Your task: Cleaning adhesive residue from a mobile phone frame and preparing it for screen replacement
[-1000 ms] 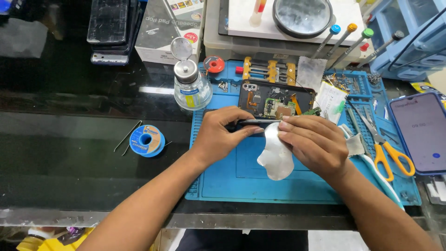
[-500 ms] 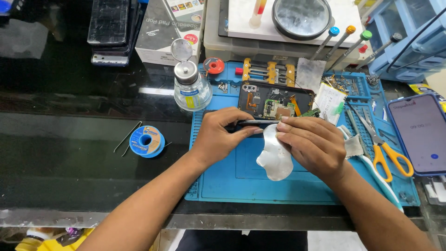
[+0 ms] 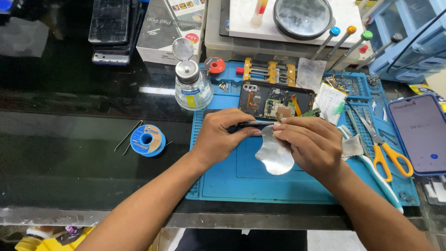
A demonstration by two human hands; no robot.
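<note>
My left hand (image 3: pixel 222 135) grips a thin dark phone part (image 3: pixel 253 124) edge-on over the blue work mat (image 3: pixel 260 183). My right hand (image 3: pixel 310 145) pinches the same part at its right end and holds a thin white film (image 3: pixel 274 152) that hangs down from it. Just behind my hands lies an opened phone (image 3: pixel 275 101) with its circuit board showing.
A glass liquid dispenser bottle (image 3: pixel 192 82) stands at the mat's back left. A blue solder spool (image 3: pixel 147 140) lies left of the mat. Yellow-handled scissors (image 3: pixel 383 148), a toothbrush (image 3: pixel 371 172) and a lit phone (image 3: pixel 420 135) sit to the right. Screwdrivers (image 3: pixel 346 39) and boxes line the back.
</note>
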